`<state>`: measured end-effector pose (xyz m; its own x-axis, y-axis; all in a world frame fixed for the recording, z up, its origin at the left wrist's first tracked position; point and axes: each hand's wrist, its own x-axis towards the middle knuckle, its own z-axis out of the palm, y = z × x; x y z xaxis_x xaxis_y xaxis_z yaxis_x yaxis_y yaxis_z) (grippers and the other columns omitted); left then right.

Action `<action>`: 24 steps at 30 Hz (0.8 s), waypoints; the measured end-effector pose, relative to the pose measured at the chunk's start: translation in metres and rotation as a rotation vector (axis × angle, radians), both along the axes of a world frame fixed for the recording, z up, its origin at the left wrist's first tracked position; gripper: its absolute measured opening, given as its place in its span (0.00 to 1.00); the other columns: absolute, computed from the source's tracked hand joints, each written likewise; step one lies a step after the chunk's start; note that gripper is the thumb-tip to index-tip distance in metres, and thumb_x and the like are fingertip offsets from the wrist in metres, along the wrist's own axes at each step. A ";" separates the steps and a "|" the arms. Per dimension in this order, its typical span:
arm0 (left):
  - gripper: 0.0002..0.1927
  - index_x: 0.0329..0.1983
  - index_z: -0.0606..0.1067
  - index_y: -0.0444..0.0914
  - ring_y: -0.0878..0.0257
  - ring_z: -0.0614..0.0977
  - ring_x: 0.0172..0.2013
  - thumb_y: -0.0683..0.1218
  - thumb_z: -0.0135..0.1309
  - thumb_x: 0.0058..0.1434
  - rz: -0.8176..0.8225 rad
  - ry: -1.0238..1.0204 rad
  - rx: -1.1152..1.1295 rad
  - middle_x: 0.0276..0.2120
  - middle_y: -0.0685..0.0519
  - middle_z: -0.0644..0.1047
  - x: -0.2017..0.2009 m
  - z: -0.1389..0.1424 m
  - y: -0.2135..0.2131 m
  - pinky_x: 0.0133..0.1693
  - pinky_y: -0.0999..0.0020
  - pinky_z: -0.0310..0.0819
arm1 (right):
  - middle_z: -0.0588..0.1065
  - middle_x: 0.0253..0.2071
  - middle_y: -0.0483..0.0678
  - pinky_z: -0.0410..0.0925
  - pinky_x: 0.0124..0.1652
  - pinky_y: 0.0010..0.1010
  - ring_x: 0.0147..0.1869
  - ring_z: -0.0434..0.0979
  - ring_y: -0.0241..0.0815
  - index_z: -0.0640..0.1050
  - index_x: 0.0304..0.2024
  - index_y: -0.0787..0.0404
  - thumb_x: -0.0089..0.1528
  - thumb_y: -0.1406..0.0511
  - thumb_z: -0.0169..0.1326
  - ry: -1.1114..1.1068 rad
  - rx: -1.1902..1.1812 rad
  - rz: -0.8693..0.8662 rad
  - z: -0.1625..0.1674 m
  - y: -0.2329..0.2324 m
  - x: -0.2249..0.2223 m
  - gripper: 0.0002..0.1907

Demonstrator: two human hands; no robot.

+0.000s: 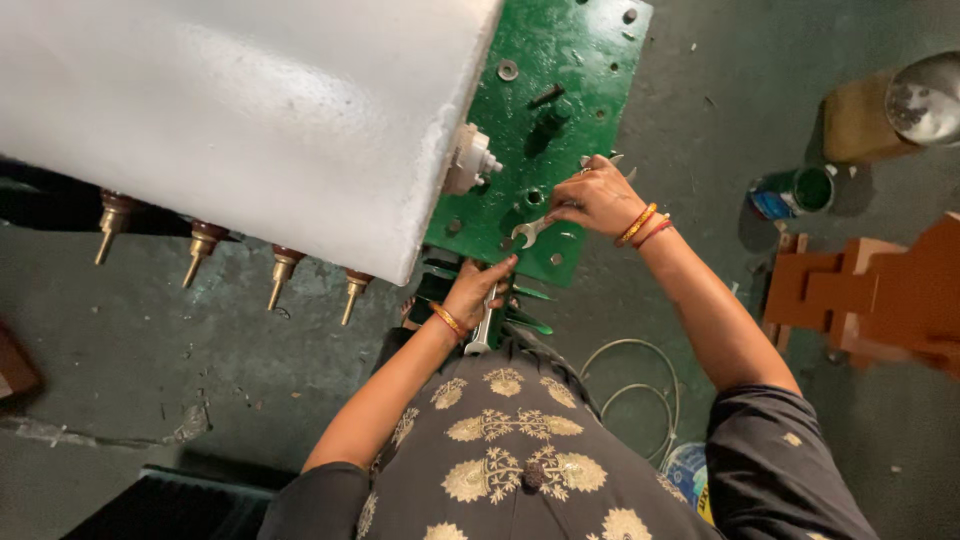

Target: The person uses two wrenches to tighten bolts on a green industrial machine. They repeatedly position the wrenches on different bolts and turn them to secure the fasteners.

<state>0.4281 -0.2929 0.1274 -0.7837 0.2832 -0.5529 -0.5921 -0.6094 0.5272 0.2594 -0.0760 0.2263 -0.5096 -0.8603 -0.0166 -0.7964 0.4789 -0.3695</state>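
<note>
Floor: dark grey concrete floor [130,350], dusty, scuffed, bits of debris; I stand over it looking down.
Plate: flat green painted metal plate [580,60], chipped paint, many drilled holes, one loose round washer [508,70] and a dark bolt [546,96] lying on it.
Tank: big white rough-coated metal box [230,110] to my left, row of brass-tipped terminals [283,272] hanging under its edge, white ceramic bushing [468,160] on its side, touching the plate area.
Right hand: my right hand [598,198] on the plate, fingers curled tight on a silver open-ended spanner [530,232], its jaw pointing left near a hole.
Left hand: my left hand [478,292] at the plate's near edge, fingers pressed around a second silver steel spanner [484,326] that hangs downward.
Progress: my guess is fastening is mid-way; most holes look bare, washer and bolt not yet fitted.
Around: green paint tin [812,188], orange-brown wooden blocks [880,290], pale coiled wire [640,385] on the floor.
</note>
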 end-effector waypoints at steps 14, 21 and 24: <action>0.12 0.32 0.72 0.45 0.77 0.57 0.13 0.48 0.65 0.63 0.006 -0.026 0.042 0.18 0.66 0.63 -0.006 -0.011 0.011 0.16 0.76 0.43 | 0.78 0.27 0.45 0.61 0.51 0.39 0.35 0.78 0.47 0.78 0.32 0.55 0.59 0.53 0.64 0.000 0.047 -0.119 -0.019 -0.013 0.008 0.14; 0.13 0.33 0.72 0.45 0.75 0.57 0.11 0.53 0.65 0.59 0.105 -0.085 -0.058 0.15 0.65 0.63 -0.012 -0.005 0.022 0.15 0.75 0.42 | 0.79 0.29 0.49 0.67 0.34 0.46 0.35 0.80 0.55 0.74 0.39 0.60 0.60 0.52 0.62 -0.118 0.057 -0.330 -0.009 -0.014 0.042 0.19; 0.13 0.35 0.74 0.45 0.75 0.57 0.12 0.55 0.65 0.59 0.131 -0.075 -0.088 0.17 0.64 0.65 -0.012 -0.002 0.025 0.15 0.75 0.42 | 0.80 0.30 0.49 0.69 0.31 0.46 0.34 0.80 0.55 0.73 0.40 0.60 0.64 0.54 0.59 -0.020 -0.038 -0.412 -0.005 -0.010 0.076 0.16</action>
<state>0.4162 -0.2681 0.1257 -0.7664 0.1293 -0.6292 -0.5505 -0.6369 0.5397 0.3354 -0.0858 0.2209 -0.8112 -0.5847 -0.0016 -0.5337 0.7416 -0.4064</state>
